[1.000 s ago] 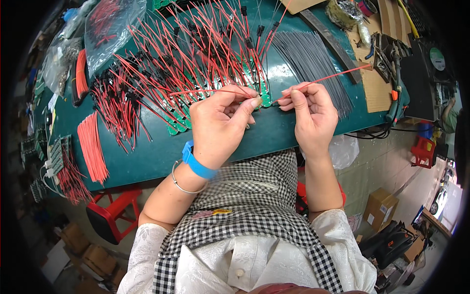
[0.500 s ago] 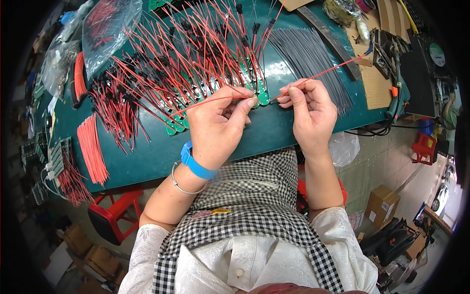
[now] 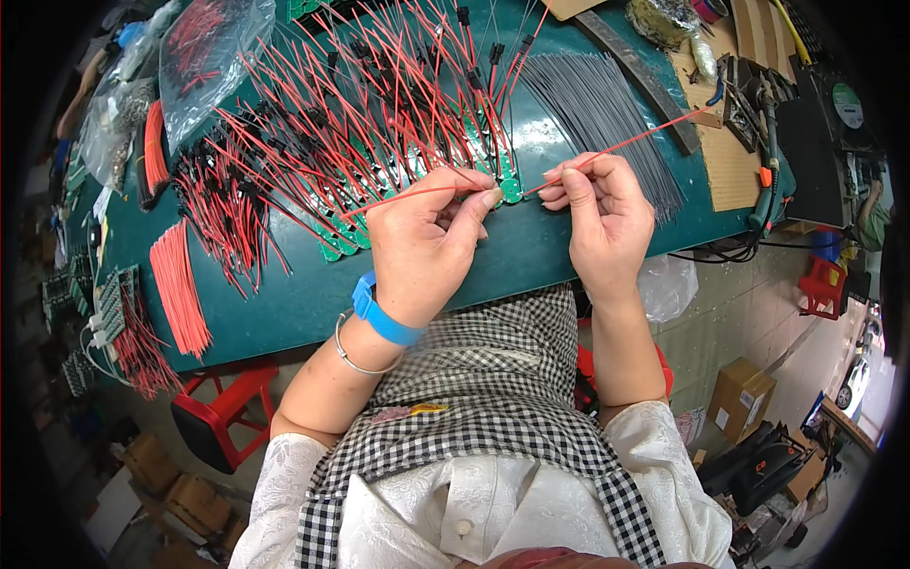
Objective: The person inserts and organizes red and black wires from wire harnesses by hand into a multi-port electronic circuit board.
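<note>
My left hand (image 3: 427, 223) is closed in a pinch on a red wire (image 3: 403, 199), whose tail runs out leftward over the back of the hand. The fingertips are beside a small round green circuit board (image 3: 510, 185) at the front end of a row of boards. My right hand (image 3: 607, 213) pinches a second red wire (image 3: 645, 135) between thumb and fingers. One end of it points at the board's edge; the other slants up to the right. Whether its tip touches the board is too small to tell.
Behind my hands, red and black wires with black connectors (image 3: 379, 85) stand up from the boards. A fan of dark grey wires (image 3: 602, 123) is at right, by a dark bar (image 3: 645, 81). Cut red wires (image 3: 178, 289) are at left. A corded tool (image 3: 770, 190) rests at the right edge.
Both hands have shifted very slightly rightward, with each wire still in its pinch. At the far upper left, what looks like another person's arm has come into view.
</note>
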Demonstrator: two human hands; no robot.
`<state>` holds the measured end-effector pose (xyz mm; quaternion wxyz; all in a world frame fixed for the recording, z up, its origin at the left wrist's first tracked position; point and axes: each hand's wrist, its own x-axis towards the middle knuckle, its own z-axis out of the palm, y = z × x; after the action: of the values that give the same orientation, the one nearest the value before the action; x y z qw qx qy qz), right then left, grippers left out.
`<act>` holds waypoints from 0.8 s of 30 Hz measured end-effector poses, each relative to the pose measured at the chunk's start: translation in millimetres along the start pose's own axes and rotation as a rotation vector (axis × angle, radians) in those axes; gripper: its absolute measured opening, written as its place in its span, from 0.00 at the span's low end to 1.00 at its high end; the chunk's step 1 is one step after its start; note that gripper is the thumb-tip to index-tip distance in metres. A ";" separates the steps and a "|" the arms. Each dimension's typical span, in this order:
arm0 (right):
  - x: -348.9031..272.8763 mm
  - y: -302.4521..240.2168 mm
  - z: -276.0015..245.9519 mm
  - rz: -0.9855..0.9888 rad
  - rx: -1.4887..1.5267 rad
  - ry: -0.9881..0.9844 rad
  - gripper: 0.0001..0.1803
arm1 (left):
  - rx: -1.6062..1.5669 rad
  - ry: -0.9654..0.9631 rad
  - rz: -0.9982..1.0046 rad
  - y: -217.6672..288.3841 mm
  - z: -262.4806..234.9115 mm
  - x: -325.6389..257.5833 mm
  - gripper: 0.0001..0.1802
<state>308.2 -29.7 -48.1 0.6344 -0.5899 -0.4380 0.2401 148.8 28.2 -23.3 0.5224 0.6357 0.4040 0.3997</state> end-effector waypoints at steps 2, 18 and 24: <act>0.4 1.0 1.0 -0.017 -0.005 -0.002 0.03 | 0.007 -0.005 -0.010 0.1 -0.4 -0.1 0.02; 1.0 1.4 2.3 -0.039 -0.069 0.037 0.02 | 0.054 -0.005 0.025 -1.8 -1.1 -0.5 0.03; 0.5 2.6 1.4 -0.034 -0.072 0.040 0.02 | 0.118 -0.014 0.079 -6.3 -0.1 -0.6 0.03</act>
<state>307.8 -28.0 -50.5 0.6255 -0.6093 -0.4437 0.2015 147.9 28.5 -29.6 0.4704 0.6837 0.3979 0.3911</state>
